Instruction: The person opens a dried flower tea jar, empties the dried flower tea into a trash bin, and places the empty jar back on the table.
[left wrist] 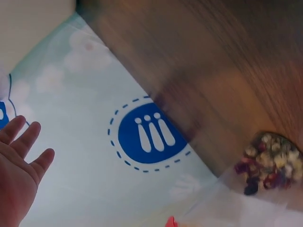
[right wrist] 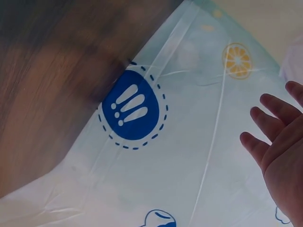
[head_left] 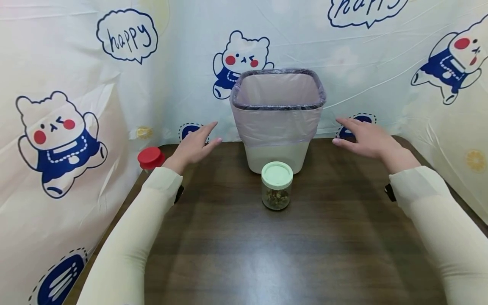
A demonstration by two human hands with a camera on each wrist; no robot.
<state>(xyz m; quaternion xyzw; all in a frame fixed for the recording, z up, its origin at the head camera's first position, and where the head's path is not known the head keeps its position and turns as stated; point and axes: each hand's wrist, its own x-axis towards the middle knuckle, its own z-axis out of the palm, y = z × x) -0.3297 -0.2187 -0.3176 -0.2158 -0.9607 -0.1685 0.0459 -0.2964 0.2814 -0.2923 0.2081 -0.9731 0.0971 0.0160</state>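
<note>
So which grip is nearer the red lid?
Left. The left grip is just to the right of the red lid; the right grip is much farther right, past the bin.

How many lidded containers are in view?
2. A green-lidded jar stands in front of the bin; a red-lidded container is beyond the left sleeve, which covers its lower part in the head view. Others may be hidden.
</note>
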